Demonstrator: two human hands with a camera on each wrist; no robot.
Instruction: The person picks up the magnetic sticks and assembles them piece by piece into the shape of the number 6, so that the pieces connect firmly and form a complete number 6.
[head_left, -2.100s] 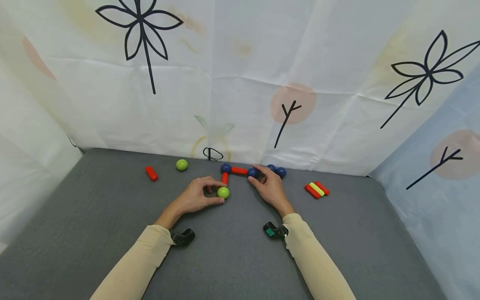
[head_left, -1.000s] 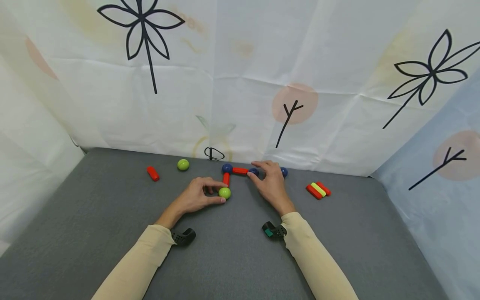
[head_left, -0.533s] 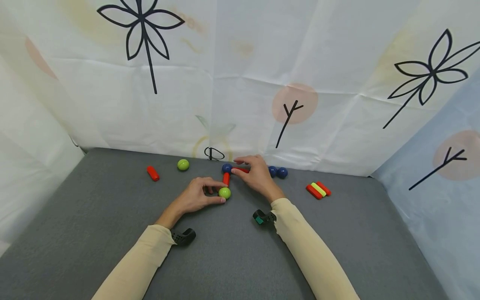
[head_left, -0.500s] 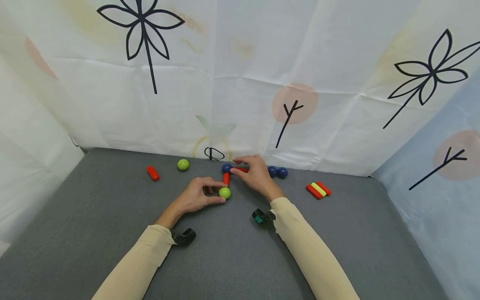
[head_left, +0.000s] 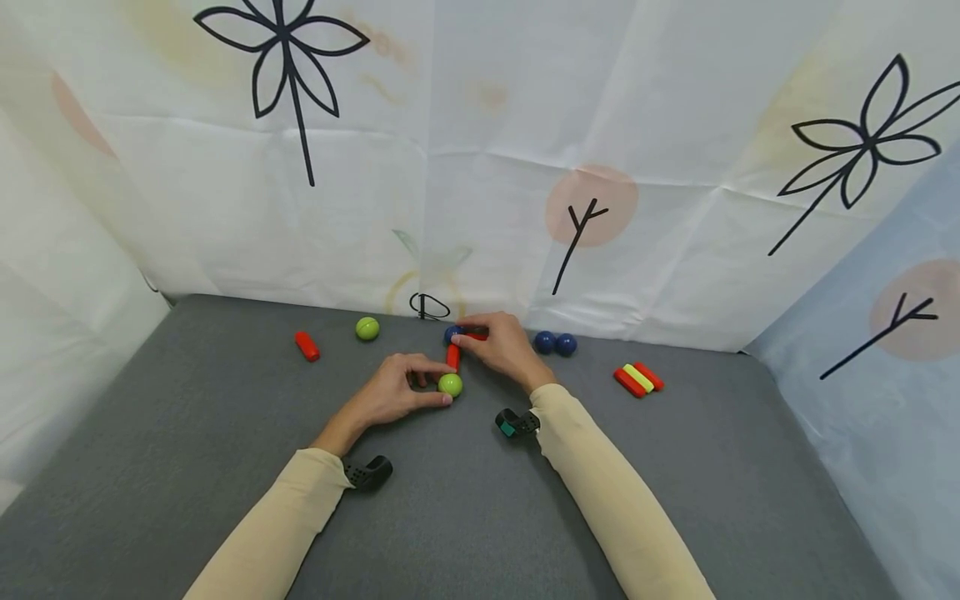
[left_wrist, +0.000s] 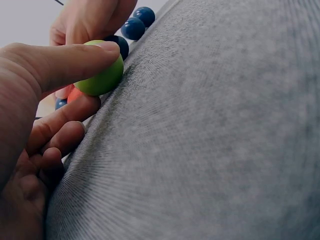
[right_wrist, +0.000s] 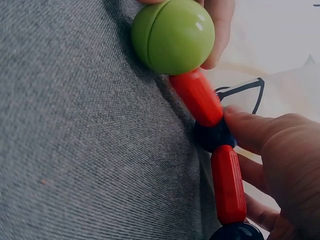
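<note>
In the head view my left hand (head_left: 390, 392) pinches a light-green ball (head_left: 450, 385) between thumb and fingers. A red rod (head_left: 453, 357) runs from that ball back to a dark-blue corner ball (head_left: 453, 334). My right hand (head_left: 506, 346) pinches this corner ball, its thumb resting on it in the right wrist view. From the corner, a second red rod (right_wrist: 229, 185) leads to another blue ball (right_wrist: 237, 232), which my right hand hides in the head view. The joined pieces lie on the grey table, forming an L.
Two loose blue balls (head_left: 555, 343) sit right of my right hand. Farther right lie two red rods (head_left: 629, 382) with a yellow rod (head_left: 638, 377) between them. A green ball (head_left: 367, 328) and a red rod (head_left: 307, 346) lie left. A printed cloth (head_left: 480, 208) hangs behind.
My right hand has slid left, from the blue ball at the right end, along the red rod, to the corner blue ball. My left hand stays on the green ball.
</note>
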